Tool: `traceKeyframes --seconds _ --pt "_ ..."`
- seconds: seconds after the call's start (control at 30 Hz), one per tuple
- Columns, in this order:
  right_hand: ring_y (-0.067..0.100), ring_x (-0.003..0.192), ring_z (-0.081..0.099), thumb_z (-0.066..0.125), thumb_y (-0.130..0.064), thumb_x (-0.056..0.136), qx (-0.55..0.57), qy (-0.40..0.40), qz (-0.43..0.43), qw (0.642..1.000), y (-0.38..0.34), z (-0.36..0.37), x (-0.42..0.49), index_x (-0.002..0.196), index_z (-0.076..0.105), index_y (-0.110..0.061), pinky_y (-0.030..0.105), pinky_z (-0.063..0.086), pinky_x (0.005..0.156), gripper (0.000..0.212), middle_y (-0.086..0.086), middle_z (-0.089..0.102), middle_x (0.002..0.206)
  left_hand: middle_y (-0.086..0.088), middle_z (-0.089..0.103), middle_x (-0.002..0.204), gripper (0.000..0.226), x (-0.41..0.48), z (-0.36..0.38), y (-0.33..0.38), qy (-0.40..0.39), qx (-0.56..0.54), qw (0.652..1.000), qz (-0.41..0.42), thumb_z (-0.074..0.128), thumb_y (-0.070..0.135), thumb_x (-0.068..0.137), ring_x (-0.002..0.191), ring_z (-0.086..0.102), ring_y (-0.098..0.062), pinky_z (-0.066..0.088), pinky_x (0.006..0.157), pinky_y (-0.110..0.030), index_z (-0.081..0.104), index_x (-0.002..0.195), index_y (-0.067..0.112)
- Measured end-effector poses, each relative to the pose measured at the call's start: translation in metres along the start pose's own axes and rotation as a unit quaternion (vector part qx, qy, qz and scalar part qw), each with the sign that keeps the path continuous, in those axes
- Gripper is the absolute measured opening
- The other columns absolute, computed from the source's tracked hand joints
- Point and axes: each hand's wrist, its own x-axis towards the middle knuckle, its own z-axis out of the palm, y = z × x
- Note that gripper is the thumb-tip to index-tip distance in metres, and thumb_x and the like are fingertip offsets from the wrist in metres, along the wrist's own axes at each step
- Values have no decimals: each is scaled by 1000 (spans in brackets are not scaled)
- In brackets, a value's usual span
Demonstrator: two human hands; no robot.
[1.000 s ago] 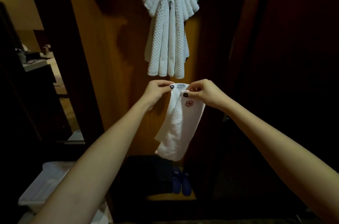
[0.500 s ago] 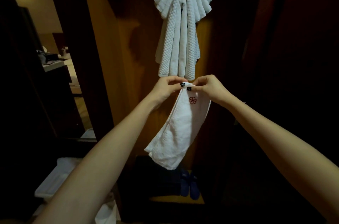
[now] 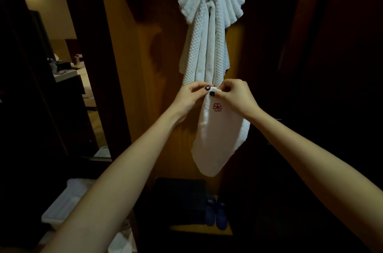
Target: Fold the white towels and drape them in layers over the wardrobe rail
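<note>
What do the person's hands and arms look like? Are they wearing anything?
Both forearms are bare, with no sleeves, watch or bracelets in view. The left hand and right hand have thumbnails painted black; the left thumbnail carries a small pale pattern. No rings show.

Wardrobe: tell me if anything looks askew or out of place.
Nothing stands out. The hung towels fan out in even layers, and the folded towel hangs smoothly, its top pinched by the left hand and right hand. The slippers stand paired.

2 blue slippers (image 3: 215,214) stand just beside a dark object (image 3: 180,196).
</note>
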Motion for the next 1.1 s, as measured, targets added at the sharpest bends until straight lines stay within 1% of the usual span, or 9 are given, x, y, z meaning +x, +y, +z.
traceKeyframes --seconds 0.23,0.33,0.47,0.57,0.7,0.8,0.93,1.03,1.1 --pt "6 61 50 72 -39 85 -9 10 -20 1000 2 0 -1 66 50 -17 14 37 50 36 -1 58 68 -12 69 109 16 5 4 -8 50 36 998 27 59 10 94 110 64 -25 51 97 -34 69 106 8" --pt "7 56 40 65 -43 90 -55 -24 -4 998 5 -7 -3 60 42 -19 22 29 50 44 -4 48 61 -9 70 103 17 5 8 -7 104 45 993 34 54 7 97 102 66 -20 54 89 -29 67 108 5" --pt "12 53 34 60 -47 92 -93 -93 43 990 17 -22 -14 59 38 -15 31 24 52 51 -1 40 58 0 67 90 16 3 3 -5 197 3 980 36 50 5 98 75 64 0 51 68 -14 65 104 7" --pt "13 55 37 62 -42 92 -98 -111 50 988 24 -24 -30 59 40 -15 33 26 54 48 -1 42 59 -1 64 92 17 -1 -4 -8 219 39 974 50 49 5 98 80 60 -5 48 67 -11 64 105 6" --pt "11 55 34 70 -35 87 6 -1 72 997 30 -9 -50 63 42 -6 32 23 53 47 2 40 61 -1 62 94 19 -15 -5 -10 207 114 969 72 48 -1 97 77 59 8 45 68 -6 63 107 -3" --pt "9 58 41 74 -25 84 141 71 132 979 33 6 -71 66 45 -10 26 30 52 37 0 46 62 6 62 90 18 -37 -1 -19 203 128 968 73 47 -2 97 75 59 16 44 67 -5 64 105 -2" --pt "14 66 56 74 -20 85 264 89 197 940 39 23 -111 75 52 -7 29 43 56 27 8 57 74 9 63 94 19 -70 11 -43 226 129 965 31 49 3 98 85 60 5 45 70 -6 65 100 12" --pt "12 67 58 71 -17 87 283 73 219 931 49 27 -139 79 55 -4 25 45 56 22 9 60 77 5 65 99 20 -94 14 -66 228 162 960 6 52 6 97 94 59 -4 44 75 -8 66 98 21" --pt "13 72 62 72 -12 86 291 62 232 926 52 25 -151 92 61 -7 22 50 58 13 6 64 85 -2 64 105 22 -106 13 -77 221 195 955 -20 55 12 96 98 59 -12 45 79 -15 66 95 31"
